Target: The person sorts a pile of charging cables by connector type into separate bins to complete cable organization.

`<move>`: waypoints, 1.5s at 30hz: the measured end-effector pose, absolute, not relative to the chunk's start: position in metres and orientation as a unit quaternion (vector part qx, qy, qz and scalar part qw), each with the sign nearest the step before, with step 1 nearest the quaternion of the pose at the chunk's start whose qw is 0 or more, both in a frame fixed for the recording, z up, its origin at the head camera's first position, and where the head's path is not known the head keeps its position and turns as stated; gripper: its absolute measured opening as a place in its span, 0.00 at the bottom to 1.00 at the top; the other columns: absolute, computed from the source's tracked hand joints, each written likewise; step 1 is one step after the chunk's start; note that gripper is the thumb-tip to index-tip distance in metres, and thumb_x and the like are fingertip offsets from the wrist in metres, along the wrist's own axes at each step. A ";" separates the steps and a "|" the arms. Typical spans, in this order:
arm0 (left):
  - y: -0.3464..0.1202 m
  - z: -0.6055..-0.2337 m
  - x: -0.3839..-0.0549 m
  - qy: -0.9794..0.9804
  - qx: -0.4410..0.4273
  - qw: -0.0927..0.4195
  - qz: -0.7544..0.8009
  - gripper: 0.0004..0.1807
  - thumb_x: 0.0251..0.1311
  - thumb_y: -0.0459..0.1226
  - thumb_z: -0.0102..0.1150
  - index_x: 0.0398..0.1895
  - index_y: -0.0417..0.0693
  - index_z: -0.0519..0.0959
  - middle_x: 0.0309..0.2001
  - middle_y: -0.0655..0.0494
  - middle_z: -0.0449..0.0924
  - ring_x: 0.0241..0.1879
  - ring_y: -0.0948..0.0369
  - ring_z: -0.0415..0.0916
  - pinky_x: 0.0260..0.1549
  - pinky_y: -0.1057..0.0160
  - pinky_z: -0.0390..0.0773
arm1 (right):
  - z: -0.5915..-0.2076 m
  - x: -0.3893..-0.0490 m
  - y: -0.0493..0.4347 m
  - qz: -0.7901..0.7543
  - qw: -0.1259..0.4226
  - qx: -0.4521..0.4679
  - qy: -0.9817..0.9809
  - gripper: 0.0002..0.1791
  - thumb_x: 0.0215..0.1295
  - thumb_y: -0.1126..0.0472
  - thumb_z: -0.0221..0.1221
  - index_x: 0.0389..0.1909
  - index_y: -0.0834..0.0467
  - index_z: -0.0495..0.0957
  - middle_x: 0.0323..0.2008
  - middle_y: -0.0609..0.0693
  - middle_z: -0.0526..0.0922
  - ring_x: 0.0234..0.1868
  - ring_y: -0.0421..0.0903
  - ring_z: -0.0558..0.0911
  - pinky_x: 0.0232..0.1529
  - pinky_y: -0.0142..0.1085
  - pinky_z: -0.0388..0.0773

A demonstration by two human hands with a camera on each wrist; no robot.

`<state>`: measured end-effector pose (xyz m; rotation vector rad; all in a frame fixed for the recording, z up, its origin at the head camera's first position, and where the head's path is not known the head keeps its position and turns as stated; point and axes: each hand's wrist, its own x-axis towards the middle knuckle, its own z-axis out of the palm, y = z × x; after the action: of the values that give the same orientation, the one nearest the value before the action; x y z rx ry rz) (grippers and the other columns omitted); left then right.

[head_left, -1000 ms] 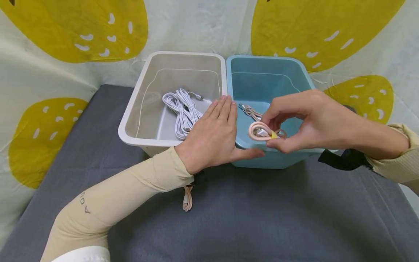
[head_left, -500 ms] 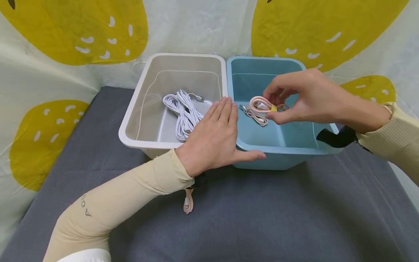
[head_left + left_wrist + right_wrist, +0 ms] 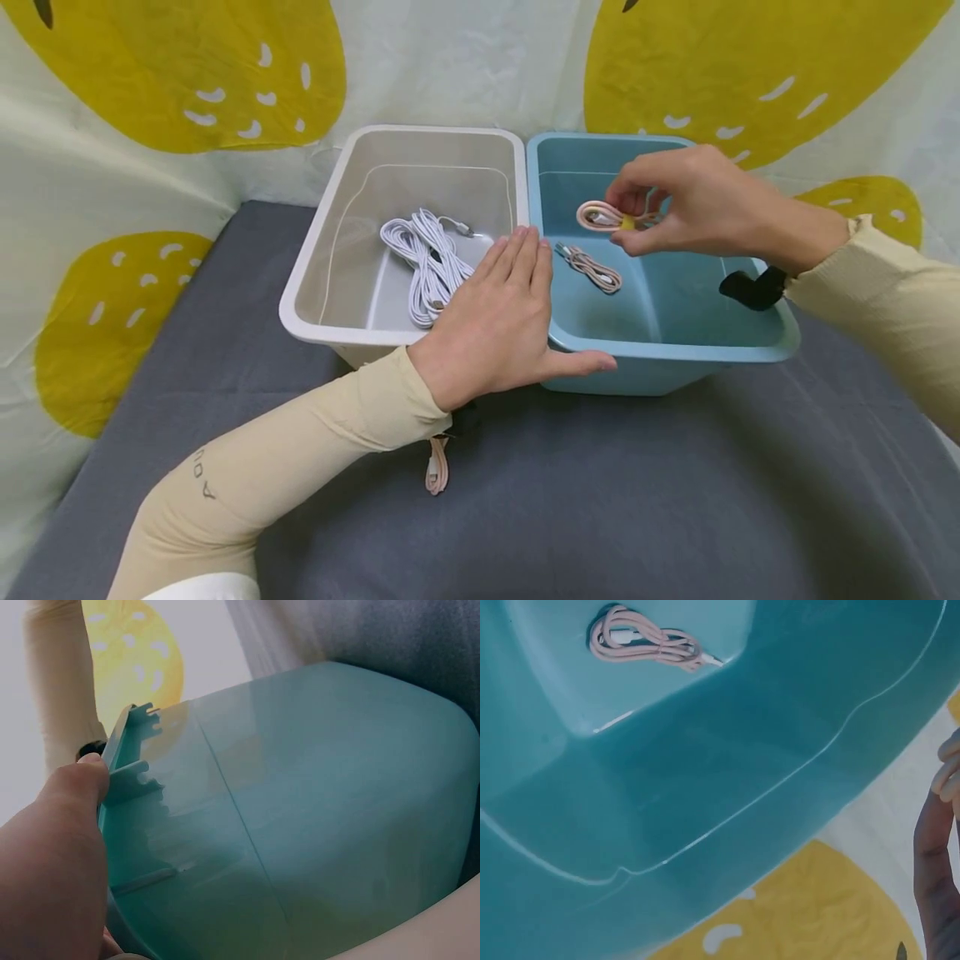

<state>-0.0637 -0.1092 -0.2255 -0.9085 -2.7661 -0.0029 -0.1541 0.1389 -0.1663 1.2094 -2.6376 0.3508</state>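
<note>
My right hand [image 3: 708, 204] pinches a coiled pink charging cable [image 3: 597, 217] with a yellow tie, held above the blue bin [image 3: 675, 352]. Below it, a second coiled pink cable [image 3: 596, 271] lies on that bin's floor; the right wrist view also shows this lower cable [image 3: 634, 641]. With fingers straight, my left hand [image 3: 495, 321] rests over the adjoining rims of the blue bin and the beige bin [image 3: 352, 335]. In the left wrist view its thumb [image 3: 86, 776] lies along the blue rim. Bundled white cables [image 3: 427, 267] sit in the beige bin, partly behind this hand.
Both bins stand side by side on a dark grey cloth [image 3: 600, 500], against a white curtain [image 3: 457, 67] with yellow shapes. Another pink cable [image 3: 437, 467] lies on the cloth, partly hidden by my left forearm.
My right hand has moved away from me with the pinched cable, from near the blue bin's front rim to farther back over it. The left hand stays in place.
</note>
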 end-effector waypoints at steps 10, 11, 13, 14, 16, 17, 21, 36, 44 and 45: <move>-0.109 -0.227 -0.063 -0.946 -0.306 0.110 0.004 0.70 0.53 0.84 0.39 0.79 0.34 0.58 0.80 0.37 0.59 0.82 0.47 0.55 0.83 0.52 0.55 | -0.181 -0.173 0.138 0.100 0.098 0.390 -0.910 0.16 0.49 0.63 0.78 0.39 0.52 0.86 0.31 0.44 0.85 0.32 0.40 0.77 0.34 0.27 0.74; -0.110 -0.227 -0.063 -0.945 -0.306 0.112 0.005 0.70 0.53 0.85 0.39 0.79 0.34 0.58 0.80 0.37 0.59 0.82 0.47 0.55 0.83 0.53 0.55 | -0.182 -0.174 0.138 0.098 0.097 0.386 -0.912 0.15 0.49 0.63 0.78 0.39 0.53 0.86 0.31 0.45 0.85 0.33 0.41 0.77 0.34 0.28 0.74; -0.110 -0.226 -0.063 -0.945 -0.308 0.115 0.004 0.70 0.53 0.84 0.39 0.79 0.34 0.59 0.80 0.37 0.60 0.82 0.47 0.56 0.83 0.52 0.56 | -0.183 -0.176 0.139 0.094 0.095 0.380 -0.915 0.15 0.50 0.63 0.77 0.39 0.53 0.86 0.31 0.46 0.85 0.33 0.41 0.77 0.34 0.30 0.74; -0.110 -0.226 -0.063 -0.944 -0.308 0.115 0.003 0.70 0.53 0.84 0.40 0.79 0.34 0.59 0.80 0.37 0.60 0.82 0.47 0.56 0.83 0.52 0.56 | -0.184 -0.178 0.139 0.094 0.095 0.378 -0.916 0.15 0.51 0.63 0.77 0.39 0.54 0.86 0.31 0.46 0.85 0.33 0.41 0.77 0.34 0.30 0.75; -0.111 -0.225 -0.062 -0.944 -0.309 0.118 0.001 0.70 0.53 0.84 0.40 0.79 0.33 0.59 0.79 0.37 0.60 0.82 0.46 0.56 0.83 0.52 0.56 | -0.185 -0.179 0.140 0.091 0.096 0.375 -0.917 0.14 0.51 0.63 0.77 0.39 0.54 0.86 0.31 0.46 0.86 0.33 0.41 0.77 0.34 0.30 0.75; -0.111 -0.225 -0.062 -0.944 -0.309 0.118 0.001 0.70 0.52 0.84 0.40 0.79 0.33 0.59 0.79 0.37 0.60 0.82 0.46 0.56 0.83 0.52 0.57 | -0.186 -0.180 0.140 0.090 0.096 0.374 -0.918 0.14 0.51 0.62 0.76 0.39 0.54 0.85 0.31 0.47 0.86 0.33 0.41 0.77 0.34 0.30 0.75; -0.110 -0.225 -0.061 -0.944 -0.310 0.116 0.000 0.70 0.53 0.84 0.40 0.79 0.33 0.59 0.79 0.37 0.60 0.82 0.47 0.56 0.83 0.52 0.56 | -0.188 -0.182 0.142 0.091 0.081 0.359 -0.925 0.15 0.53 0.60 0.77 0.40 0.54 0.85 0.35 0.49 0.87 0.36 0.43 0.80 0.39 0.35 0.79; -0.111 -0.224 -0.060 -0.944 -0.311 0.111 0.013 0.70 0.53 0.84 0.38 0.79 0.33 0.58 0.80 0.38 0.60 0.82 0.47 0.55 0.83 0.52 0.55 | -0.187 -0.175 0.138 0.097 0.047 0.344 -0.933 0.20 0.52 0.55 0.80 0.44 0.55 0.85 0.40 0.51 0.88 0.42 0.47 0.82 0.45 0.47 0.84; -0.110 -0.223 -0.061 -0.942 -0.315 0.112 0.011 0.70 0.53 0.84 0.38 0.79 0.33 0.58 0.79 0.37 0.61 0.82 0.47 0.56 0.83 0.52 0.56 | -0.180 -0.165 0.137 0.099 0.084 0.375 -0.918 0.20 0.49 0.54 0.81 0.42 0.53 0.86 0.38 0.46 0.88 0.37 0.42 0.81 0.40 0.35 0.81; -0.110 -0.224 -0.062 -0.941 -0.317 0.120 0.010 0.70 0.53 0.84 0.39 0.79 0.33 0.59 0.79 0.37 0.62 0.82 0.46 0.57 0.83 0.52 0.56 | -0.179 -0.163 0.137 0.102 0.090 0.380 -0.915 0.20 0.48 0.54 0.81 0.42 0.52 0.86 0.37 0.46 0.88 0.37 0.42 0.81 0.39 0.33 0.81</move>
<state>-0.0616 -0.1105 -0.2237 -0.9258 -2.7501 0.0285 -0.1634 0.1369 -0.1792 1.1311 -2.7199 0.3047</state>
